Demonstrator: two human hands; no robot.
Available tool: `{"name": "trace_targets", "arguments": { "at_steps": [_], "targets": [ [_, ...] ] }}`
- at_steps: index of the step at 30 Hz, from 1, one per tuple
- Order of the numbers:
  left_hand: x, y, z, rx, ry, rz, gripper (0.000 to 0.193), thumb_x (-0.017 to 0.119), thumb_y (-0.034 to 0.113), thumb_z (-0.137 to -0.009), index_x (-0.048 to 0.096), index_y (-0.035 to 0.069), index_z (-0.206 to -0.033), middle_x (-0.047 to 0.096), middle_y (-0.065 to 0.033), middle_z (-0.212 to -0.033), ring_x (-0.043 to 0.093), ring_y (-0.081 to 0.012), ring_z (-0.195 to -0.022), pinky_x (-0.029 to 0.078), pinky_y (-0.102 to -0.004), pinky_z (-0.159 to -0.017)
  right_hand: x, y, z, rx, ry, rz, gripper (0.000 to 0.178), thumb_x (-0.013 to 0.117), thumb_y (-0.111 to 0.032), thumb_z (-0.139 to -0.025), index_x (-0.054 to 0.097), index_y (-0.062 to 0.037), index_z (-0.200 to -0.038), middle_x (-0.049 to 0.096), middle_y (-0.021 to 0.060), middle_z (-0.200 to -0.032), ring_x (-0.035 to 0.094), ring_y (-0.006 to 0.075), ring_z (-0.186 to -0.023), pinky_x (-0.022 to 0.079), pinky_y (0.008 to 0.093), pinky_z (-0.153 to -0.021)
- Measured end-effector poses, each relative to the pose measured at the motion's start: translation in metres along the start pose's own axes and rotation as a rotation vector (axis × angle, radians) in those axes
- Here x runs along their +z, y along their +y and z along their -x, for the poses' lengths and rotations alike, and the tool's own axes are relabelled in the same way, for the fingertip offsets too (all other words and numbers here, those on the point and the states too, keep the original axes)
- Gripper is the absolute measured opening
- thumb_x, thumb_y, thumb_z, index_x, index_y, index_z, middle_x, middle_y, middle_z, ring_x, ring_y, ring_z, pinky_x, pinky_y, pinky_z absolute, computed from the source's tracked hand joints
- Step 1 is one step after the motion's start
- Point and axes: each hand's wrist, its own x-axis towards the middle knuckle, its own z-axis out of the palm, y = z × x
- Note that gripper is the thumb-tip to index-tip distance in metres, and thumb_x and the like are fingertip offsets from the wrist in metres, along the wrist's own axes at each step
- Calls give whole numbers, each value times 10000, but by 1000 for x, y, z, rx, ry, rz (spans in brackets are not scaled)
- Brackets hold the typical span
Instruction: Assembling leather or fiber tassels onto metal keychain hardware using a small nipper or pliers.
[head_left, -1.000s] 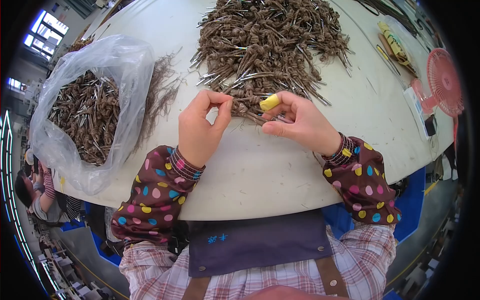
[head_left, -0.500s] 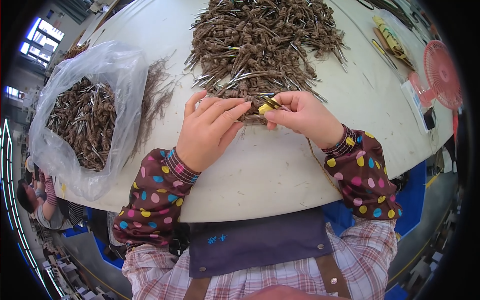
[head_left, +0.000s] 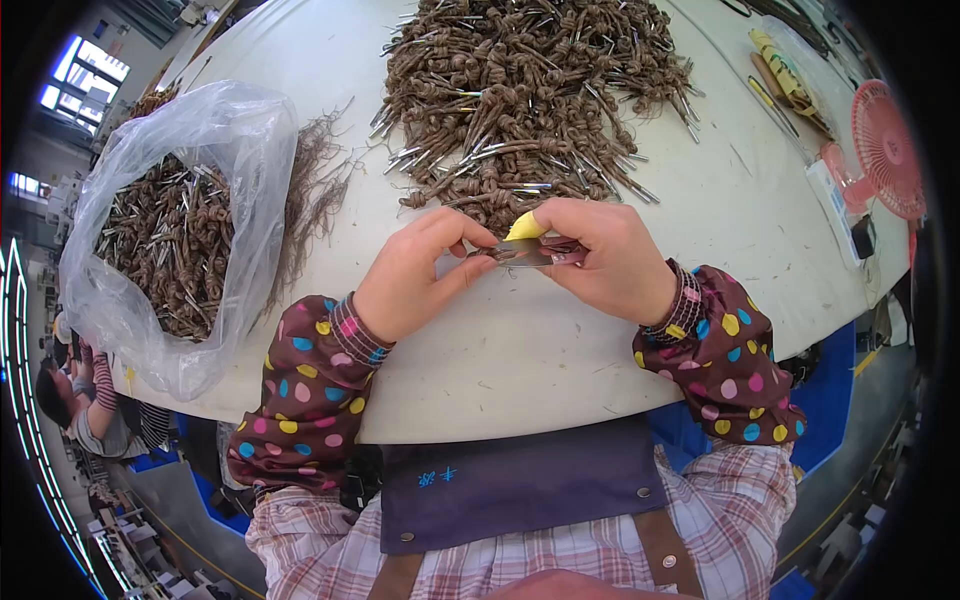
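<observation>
My right hand is closed round small metal thread snips, their flat silver blade reaching toward the left fingers. A yellow wrap shows at the right thumb tip. With thumb and forefinger together, my left hand pinches the end of a brown cord piece, mostly hidden by fingers and blade. Just beyond both hands lies a big heap of brown knotted cords with shiny metal tips.
On the left of the white table stands a clear plastic bag holding more knotted cords. Loose brown threads lie beside it. At the right are a pink fan and a yellow-handled tool. A person sits far left.
Both hands have drawn back slightly from the heap toward me. The left fingers, spread before, now pinch together, and the snips' blade has turned to lie flat between the hands.
</observation>
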Motion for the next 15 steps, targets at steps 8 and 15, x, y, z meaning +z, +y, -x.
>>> {"name": "trace_targets", "arguments": {
  "at_steps": [8,15],
  "targets": [
    [-2,-4,3,-432,-141,895,119,550,155,-932,532,38,-942,601,-41,-887,560,-124,-841,434,-254,-786,2,6,-5,369,26,-519,191,688,-57,-811,591,7,-962,640,25,-878,600,53,-772,501,206,-690],
    [2,-8,3,-431,33,869,138,501,178,-959,523,50,-914,622,-51,-889,595,-124,-851,444,-241,-768,-1,9,-5,407,-37,-653,135,643,-75,-861,579,-2,-955,641,30,-830,601,59,-762,458,190,-670]
  ]
}}
